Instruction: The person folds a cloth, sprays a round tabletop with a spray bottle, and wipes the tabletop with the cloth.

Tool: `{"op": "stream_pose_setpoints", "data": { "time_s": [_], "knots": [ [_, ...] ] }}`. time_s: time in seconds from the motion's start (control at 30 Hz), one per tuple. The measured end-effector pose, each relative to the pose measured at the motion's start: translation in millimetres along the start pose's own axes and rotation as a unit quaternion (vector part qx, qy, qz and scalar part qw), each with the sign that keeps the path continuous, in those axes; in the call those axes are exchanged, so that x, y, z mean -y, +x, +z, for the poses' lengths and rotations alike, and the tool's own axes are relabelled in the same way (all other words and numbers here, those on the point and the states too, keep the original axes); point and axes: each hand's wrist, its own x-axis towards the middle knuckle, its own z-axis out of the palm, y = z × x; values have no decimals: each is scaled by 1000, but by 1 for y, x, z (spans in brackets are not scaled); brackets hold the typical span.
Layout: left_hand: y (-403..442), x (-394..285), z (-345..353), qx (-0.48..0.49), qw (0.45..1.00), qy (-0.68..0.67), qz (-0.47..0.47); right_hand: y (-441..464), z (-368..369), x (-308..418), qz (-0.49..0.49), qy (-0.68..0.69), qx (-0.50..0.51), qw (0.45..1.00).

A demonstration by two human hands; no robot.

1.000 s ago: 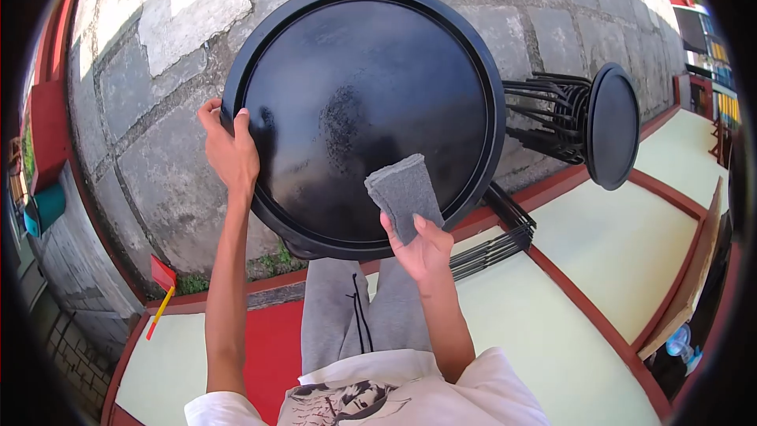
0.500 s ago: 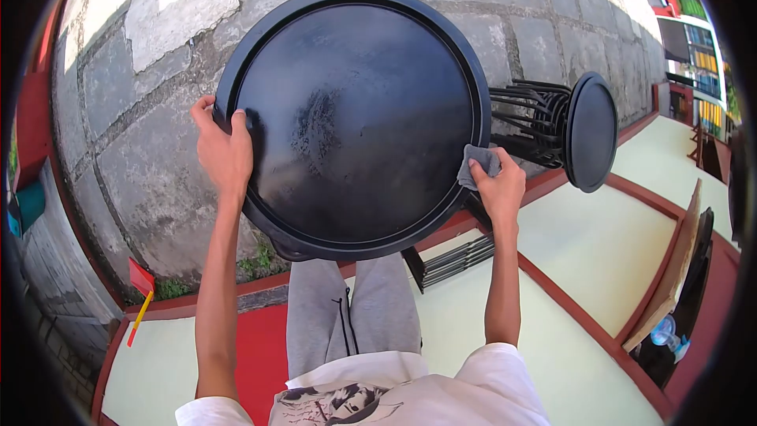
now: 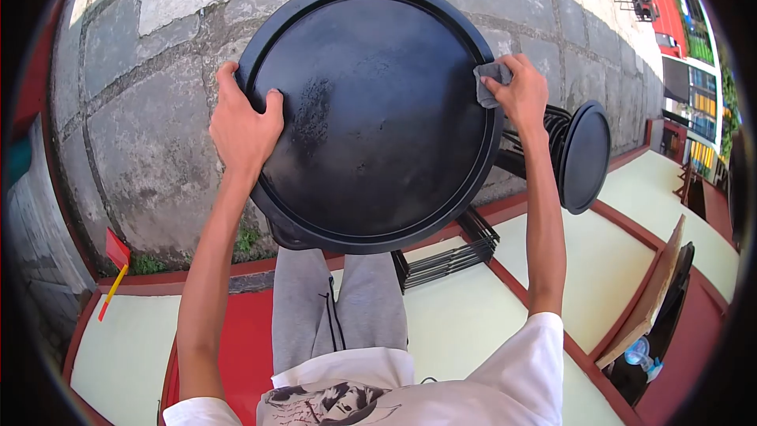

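A large round black stool seat with a raised rim fills the middle of the head view, with damp-looking specks on its left half. Slim black legs show below it, stacked closely together. My left hand grips the left rim, thumb on the top face and fingers around the outer edge. Pinched in my right hand is a folded grey cloth, pressed against the inner side of the right rim. Part of the cloth is hidden under my fingers.
Another stack of black round stools stands to the right. Grey paving lies beyond, edged by a dark red border. A small red flag-shaped object is at lower left, and a wooden board at lower right.
My right hand has slid the cloth upward along the right rim. My left hand still holds the left rim, and the whole view has shifted slightly.
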Motion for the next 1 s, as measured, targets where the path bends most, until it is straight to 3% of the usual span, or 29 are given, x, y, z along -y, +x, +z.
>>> {"op": "stream_pose_setpoints", "data": {
  "time_s": [0.3,0.4,0.5,0.67,0.83,0.93,1.0],
  "knots": [
    [-3,-1,0,-11,1000,-21,-11,82,29,55,-78,29,-88,993],
    [-3,-1,-1,-9,1000,-24,-14,112,34,58,-216,30,-114,969],
    [-2,2,1,-15,999,-32,-6,133,30,61,-288,48,-114,950],
    [0,3,1,-14,999,-40,-23,94,27,51,-118,74,-28,990],
    [5,-2,1,50,995,-37,-74,12,40,1,-73,110,-91,987],
    [5,-7,7,75,997,9,24,-51,33,-11,-12,151,-70,986],
    [5,-10,9,92,995,23,40,-85,28,-15,27,162,-54,985]
  ]
}}
